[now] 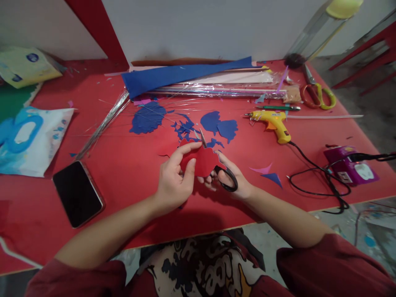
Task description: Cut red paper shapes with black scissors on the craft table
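Observation:
Between thumb and fingers, my left hand (176, 177) pinches a red foam sheet (206, 160) with a wavy cut edge. My right hand (236, 177) is closed around the black handles of a pair of scissors (229, 185). Their metal blades poke up past the sheet's far edge; part of them is hidden behind it. Just beyond lie blue scraps (185, 128) and scalloped blue cutouts, one larger piece (149, 117) to the left and two overlapping petal shapes (227, 128) to the right.
A yellow glue gun (274, 121) lies right, its cord near a purple power box (351, 165). Behind it are orange-and-green scissors (318, 97) and a green cutter (278, 108). Blue sheets (185, 76) and wires (105, 121) lie at the back. Left are a phone (78, 194) and wipes pack (37, 140).

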Demonstrator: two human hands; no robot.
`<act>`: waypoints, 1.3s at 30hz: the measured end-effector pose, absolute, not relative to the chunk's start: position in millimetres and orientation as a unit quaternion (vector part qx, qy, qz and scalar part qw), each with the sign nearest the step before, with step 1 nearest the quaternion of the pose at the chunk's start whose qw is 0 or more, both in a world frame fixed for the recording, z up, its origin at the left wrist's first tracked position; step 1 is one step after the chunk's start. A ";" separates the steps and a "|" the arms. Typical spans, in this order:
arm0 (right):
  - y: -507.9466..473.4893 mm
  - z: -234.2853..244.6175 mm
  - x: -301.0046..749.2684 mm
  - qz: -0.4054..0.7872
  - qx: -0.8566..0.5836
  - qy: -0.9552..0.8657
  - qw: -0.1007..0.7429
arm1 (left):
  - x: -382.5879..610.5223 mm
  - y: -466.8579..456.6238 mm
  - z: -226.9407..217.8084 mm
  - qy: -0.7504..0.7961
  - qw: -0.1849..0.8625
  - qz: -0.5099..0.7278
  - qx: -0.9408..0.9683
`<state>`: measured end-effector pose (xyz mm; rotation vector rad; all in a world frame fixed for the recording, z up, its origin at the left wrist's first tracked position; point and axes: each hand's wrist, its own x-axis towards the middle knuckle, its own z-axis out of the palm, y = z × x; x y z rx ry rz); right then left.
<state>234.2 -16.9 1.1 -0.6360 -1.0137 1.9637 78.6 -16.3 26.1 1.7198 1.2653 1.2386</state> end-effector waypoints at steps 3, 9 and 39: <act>-16.7 1.3 233.9 0.782 -0.247 -0.398 0.411 | 78.8 -17.1 24.3 0.480 0.337 0.476 0.655; -17.5 3.7 233.0 0.777 -0.259 -0.400 0.412 | 79.0 -16.5 23.2 0.464 0.360 0.481 0.650; -12.7 -3.6 236.0 0.764 -0.256 -0.424 0.415 | 73.4 -10.2 29.5 0.464 0.380 0.455 0.658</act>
